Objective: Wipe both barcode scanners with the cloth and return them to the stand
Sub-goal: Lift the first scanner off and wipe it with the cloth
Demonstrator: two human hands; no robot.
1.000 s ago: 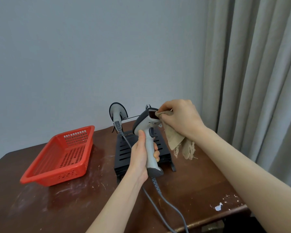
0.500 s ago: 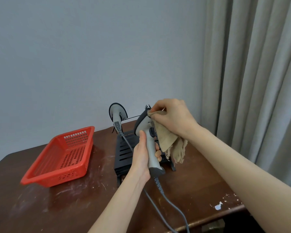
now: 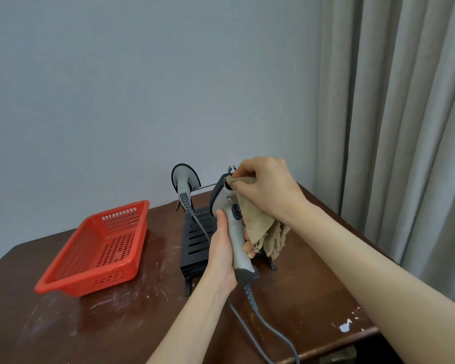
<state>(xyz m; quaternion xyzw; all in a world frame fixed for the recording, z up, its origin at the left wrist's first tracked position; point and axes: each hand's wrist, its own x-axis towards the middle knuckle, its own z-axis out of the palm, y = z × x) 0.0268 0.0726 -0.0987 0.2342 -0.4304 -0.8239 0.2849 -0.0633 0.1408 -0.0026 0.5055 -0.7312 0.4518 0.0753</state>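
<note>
Brown table (image 3: 90,324), hands (image 3: 221,258) (image 3: 265,187) tight around scanner (image 3: 234,232) and cloth (image 3: 255,222)

The held scanner (image 3: 232,233) in the left grip (image 3: 221,256) is pale grey with a dark grey head, trigger and foot; its cable (image 3: 271,330) is mid grey. The cloth (image 3: 255,222) in the right grip (image 3: 267,191) is tan. Behind the grips, the slotted stand (image 3: 192,248) is black and the second scanner (image 3: 183,179) grey, dark-rimmed. Left of them, the basket (image 3: 90,282) is bright red, perforated. The surface (image 3: 103,332) is dark brown with pale scuffs.
</note>
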